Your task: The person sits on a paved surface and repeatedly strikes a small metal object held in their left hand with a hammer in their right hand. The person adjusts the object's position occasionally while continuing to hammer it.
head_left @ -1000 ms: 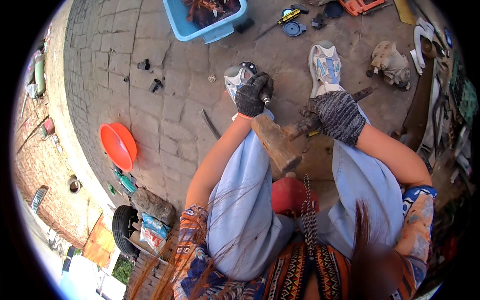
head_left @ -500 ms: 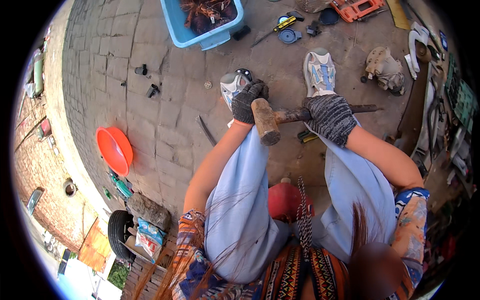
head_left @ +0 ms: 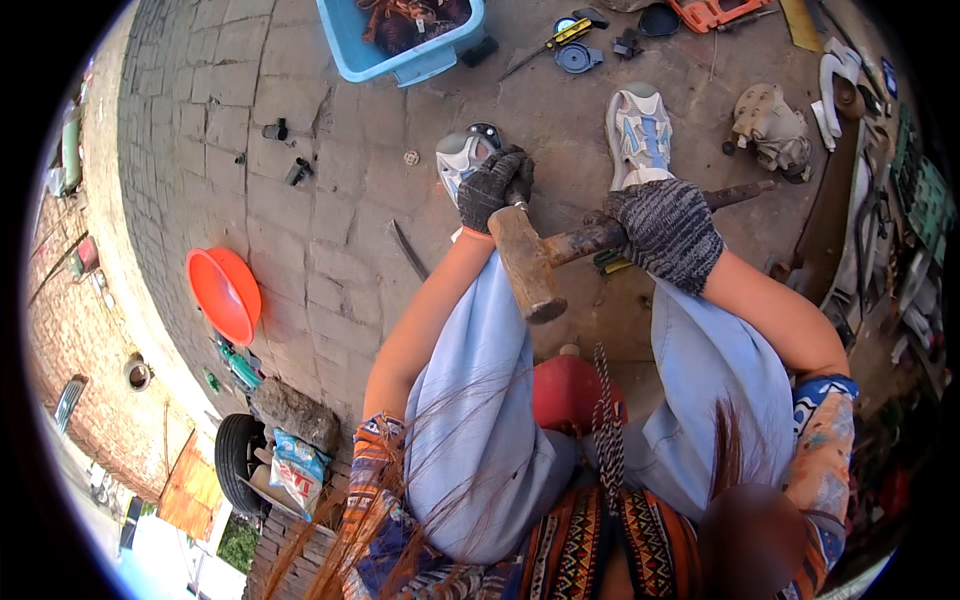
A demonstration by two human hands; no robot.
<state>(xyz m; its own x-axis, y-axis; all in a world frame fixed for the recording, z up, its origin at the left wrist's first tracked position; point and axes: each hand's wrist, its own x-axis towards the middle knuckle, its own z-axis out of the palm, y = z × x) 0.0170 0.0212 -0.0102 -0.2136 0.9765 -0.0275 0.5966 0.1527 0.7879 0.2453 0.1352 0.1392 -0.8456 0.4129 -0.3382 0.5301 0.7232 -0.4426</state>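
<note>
My right hand [head_left: 665, 232], in a grey knit glove, grips the dark handle of a heavy hammer [head_left: 532, 268]; its worn, rusty head lies over my left knee. The handle extends rightward past my fist. My left hand [head_left: 492, 188], also gloved, is closed above my left shoe [head_left: 457, 158] around a small metal piece that is mostly hidden by the fingers and sits just beyond the hammer head. Both my forearms rest along my thighs. A yellow-and-black tool [head_left: 612, 263] lies on the ground beneath the handle.
Ahead stands a blue tub [head_left: 400, 65] with tangled material; an orange basin [head_left: 222, 297] is at left. Small tools [head_left: 577, 56], an orange case [head_left: 715, 10], a metal casting [head_left: 765, 130] and assorted scrap [head_left: 925, 200] lie around. A tyre [head_left: 237, 460] and rock [head_left: 295, 410] are lower left.
The hammer head rose toward my left hand half a second ago and has since dropped slightly toward me. My left hand has shifted a little left, still closed.
</note>
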